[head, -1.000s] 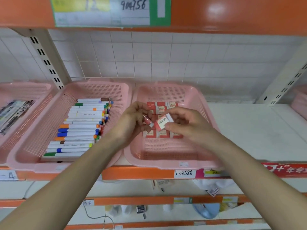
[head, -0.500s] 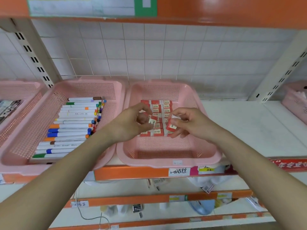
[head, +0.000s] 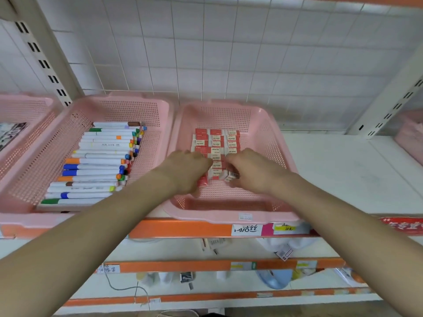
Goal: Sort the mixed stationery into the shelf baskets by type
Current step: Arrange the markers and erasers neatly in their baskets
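Small red-and-white erasers lie in neat rows inside the middle pink basket. My left hand is down at the near end of the left row, fingers closed on a red eraser that touches the basket floor. At the near end of the right row, my right hand pinches another eraser low against the floor. The left pink basket holds several white markers with coloured caps.
A third pink basket with printed sheets sits at the far left and another at the far right. The white shelf board runs right of the eraser basket. An orange shelf edge with price tags runs below.
Both hands came down from mid-air above the basket to its floor, each carrying an eraser to the near end of the rows. The camera view has tilted downward.
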`<state>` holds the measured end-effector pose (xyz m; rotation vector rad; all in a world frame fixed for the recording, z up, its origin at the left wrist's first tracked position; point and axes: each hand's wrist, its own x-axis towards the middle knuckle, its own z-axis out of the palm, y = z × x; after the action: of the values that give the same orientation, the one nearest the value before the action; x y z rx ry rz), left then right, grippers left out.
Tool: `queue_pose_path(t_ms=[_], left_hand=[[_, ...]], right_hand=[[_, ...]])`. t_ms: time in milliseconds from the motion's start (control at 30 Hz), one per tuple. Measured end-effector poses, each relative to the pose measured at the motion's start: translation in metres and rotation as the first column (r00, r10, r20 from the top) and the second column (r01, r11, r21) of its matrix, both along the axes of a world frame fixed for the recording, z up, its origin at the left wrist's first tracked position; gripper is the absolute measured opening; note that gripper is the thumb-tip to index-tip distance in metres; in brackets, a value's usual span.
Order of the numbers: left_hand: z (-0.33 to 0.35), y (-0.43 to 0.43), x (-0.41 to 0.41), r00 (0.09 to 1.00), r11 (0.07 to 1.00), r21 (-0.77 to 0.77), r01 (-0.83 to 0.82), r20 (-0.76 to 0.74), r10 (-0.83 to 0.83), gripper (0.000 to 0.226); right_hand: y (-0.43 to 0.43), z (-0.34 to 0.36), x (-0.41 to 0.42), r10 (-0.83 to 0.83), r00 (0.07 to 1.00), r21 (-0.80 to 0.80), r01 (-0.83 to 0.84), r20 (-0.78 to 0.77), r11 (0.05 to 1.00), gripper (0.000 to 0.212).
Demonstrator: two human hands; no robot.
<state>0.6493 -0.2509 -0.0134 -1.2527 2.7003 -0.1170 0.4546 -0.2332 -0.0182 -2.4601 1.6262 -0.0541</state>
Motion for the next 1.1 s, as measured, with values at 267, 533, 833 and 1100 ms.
queue_pose_path(t_ms=[267, 533, 833, 1100], left_hand=[[-0.001, 0.001, -0.001, 0.998, 0.999, -0.051, 0.004, 0.056, -0.001, 0.047], [-0.001, 0.006, -0.002, 0.988, 0.975, -0.222, -0.030, 0.144, 0.063, 0.035], [-0.009, 0.002, -0.002, 0.995, 0.979, -0.197, -0.042, 0.083, 0.059, 0.038], [-0.005, 0.004, -0.003, 0.991, 0.978, -0.172, -0.119, 0.046, 0.128, 0.027]], right_hand=[[0.004, -0.009, 0.009, 0.046, 0.991, 0.168, -0.067, 0.128, 0.983, 0.028], [0.002, -0.007, 0.006, 0.005, 0.998, 0.145, -0.015, 0.063, 0.989, 0.017], [0.001, -0.012, 0.011, 0.051, 0.999, 0.101, -0.052, 0.012, 0.994, 0.020], [-0.002, -0.016, 0.018, 0.008, 0.998, 0.089, -0.013, 0.063, 0.996, 0.031]])
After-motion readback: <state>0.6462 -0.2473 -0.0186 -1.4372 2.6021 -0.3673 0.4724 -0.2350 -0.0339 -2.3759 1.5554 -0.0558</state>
